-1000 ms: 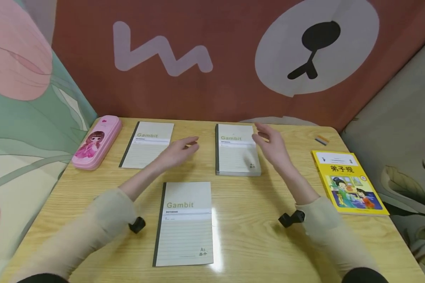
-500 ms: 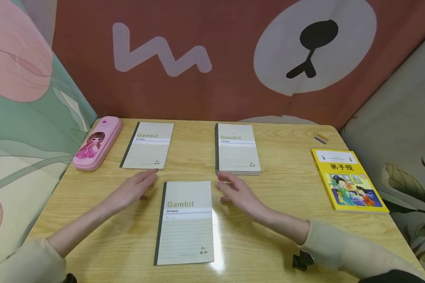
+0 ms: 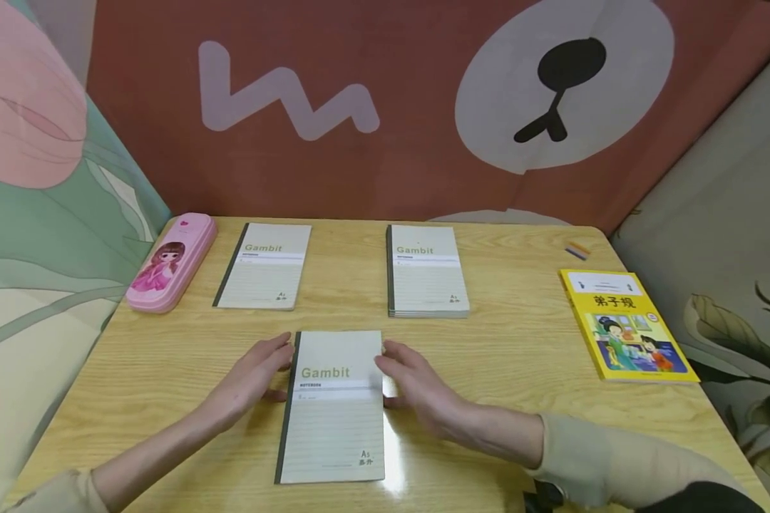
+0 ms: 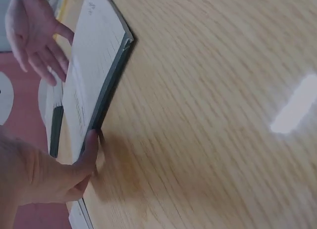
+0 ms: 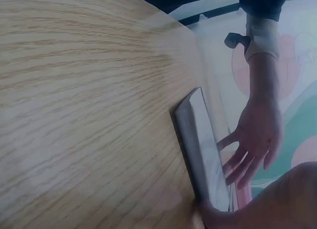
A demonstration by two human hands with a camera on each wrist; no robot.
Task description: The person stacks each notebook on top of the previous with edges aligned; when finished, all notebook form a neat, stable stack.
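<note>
A white "Gambit" notebook [image 3: 336, 427] with a dark spine lies near the front middle of the table; in the left wrist view the notebook [image 4: 91, 66] shows some thickness at its spine. Beside the spine is my left hand [image 3: 247, 377], its thumb touching the lower spine edge in the left wrist view. My right hand [image 3: 426, 392] is at the opposite long edge, fingertips at the upper right of the cover. The fingers of both hands are extended and loosely bent, not curled round the notebook. The right wrist view shows the right thumb [image 5: 215, 215] against the notebook's side.
Behind, another Gambit notebook [image 3: 263, 267] lies at left and a stack of several notebooks [image 3: 428, 271] at centre. A pink pencil case [image 3: 173, 263] sits at the left edge. At right are a yellow picture book [image 3: 629, 328] and two small coloured sticks [image 3: 577, 250].
Both hands have come from the back of the table towards the front, and now flank the front notebook at its two long sides. The notebooks have stayed in place.
</note>
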